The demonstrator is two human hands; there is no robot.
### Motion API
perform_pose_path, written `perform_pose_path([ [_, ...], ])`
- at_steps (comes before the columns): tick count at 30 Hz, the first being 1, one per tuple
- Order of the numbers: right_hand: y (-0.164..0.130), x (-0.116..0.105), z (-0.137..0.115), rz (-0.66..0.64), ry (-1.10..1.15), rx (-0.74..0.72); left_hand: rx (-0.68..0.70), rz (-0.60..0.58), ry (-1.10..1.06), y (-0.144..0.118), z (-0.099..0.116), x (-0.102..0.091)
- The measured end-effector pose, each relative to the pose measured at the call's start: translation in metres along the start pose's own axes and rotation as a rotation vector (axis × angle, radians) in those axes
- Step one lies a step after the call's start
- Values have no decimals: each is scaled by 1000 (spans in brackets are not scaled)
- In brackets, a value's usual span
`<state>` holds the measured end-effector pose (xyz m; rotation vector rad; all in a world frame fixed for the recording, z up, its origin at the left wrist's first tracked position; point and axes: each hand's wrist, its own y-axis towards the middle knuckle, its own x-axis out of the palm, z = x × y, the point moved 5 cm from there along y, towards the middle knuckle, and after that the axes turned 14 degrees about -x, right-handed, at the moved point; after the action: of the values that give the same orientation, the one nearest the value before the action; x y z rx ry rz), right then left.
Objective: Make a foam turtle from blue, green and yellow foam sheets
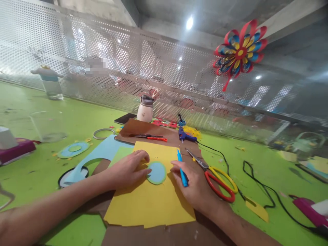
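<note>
left fingers: left hand [128, 168] palm down, fingers loosely spread and flat, not gripping; fingertips [146, 171] press the left edge of the blue disc [156, 173], pinning it to the sheet
right fingers: right hand [196, 186] curled around a blue pen [182, 169]; pen held between thumb and forefinger, its upper end sticking up past the knuckles, tilted toward the far side; where the lower tip meets the paper is hidden by the hand
blue disc: round, light blue with a thin green rim; lies flat between the two hands, in the upper middle of the yellow sheet
yellow sheet [148, 201]: flat under both hands; near edge ragged; rests on brown paper [164, 235], which covers the green table [84, 119]
just right of hand: scissors [217, 179], red and yellow handles, blades closed and pointing away; lying on brown paper edge and table, near the wrist but not touching
left of sheet: light-blue sheet [102, 152] with a round cut-out; blue-green ring [73, 149] further left on the table
far edge: orange cutter [152, 137] on brown paper; blue glue gun [186, 135] with black cord [258, 184] trailing right; white bottle [145, 109] and dark phone [125, 118] behind
background: perforated white screen [102, 61]; red-blue-yellow paper flower [239, 51] hung on it
</note>
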<state>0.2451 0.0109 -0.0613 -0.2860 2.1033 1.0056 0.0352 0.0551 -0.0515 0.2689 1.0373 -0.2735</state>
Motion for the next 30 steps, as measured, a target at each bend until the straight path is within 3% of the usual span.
perform_pose_path([
  [13,10,2,-21,-158,-68,62,-31,-49,-210,10,-7,-6],
  [18,8,3,-20,-100,-23,25,-66,-99,-387,17,-15,-1],
  [23,5,7,-9,-34,58,95,-130,-137,-538,27,-26,-3],
  [30,5,11,-1,42,116,69,-216,-72,-475,46,-29,-27],
])
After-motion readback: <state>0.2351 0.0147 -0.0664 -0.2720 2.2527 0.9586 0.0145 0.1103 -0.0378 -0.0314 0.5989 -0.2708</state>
